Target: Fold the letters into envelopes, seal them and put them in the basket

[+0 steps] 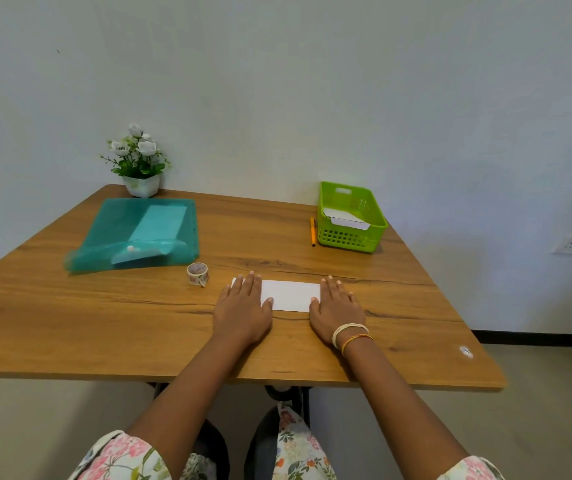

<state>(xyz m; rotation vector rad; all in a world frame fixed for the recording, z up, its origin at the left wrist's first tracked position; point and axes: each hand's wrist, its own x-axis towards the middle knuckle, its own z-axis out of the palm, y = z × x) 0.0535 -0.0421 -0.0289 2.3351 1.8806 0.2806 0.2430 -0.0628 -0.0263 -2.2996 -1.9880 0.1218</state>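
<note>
Both hands lie flat, fingers straight: the left hand (243, 301) and right hand (336, 303) press the two ends of a smooth white rectangular envelope (289, 295) on the wood-grain table (104, 323). At 1 o'clock stands a green perforated plastic basket (350, 233) holding white paper; at 10 o'clock, a tape roll (197, 273).

no readable text, tape roll (197, 273) pattern too small to make out

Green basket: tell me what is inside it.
The green basket holds white envelopes or paper, leaning against its near wall. How many cannot be told; the walls hide the bottom.
</note>
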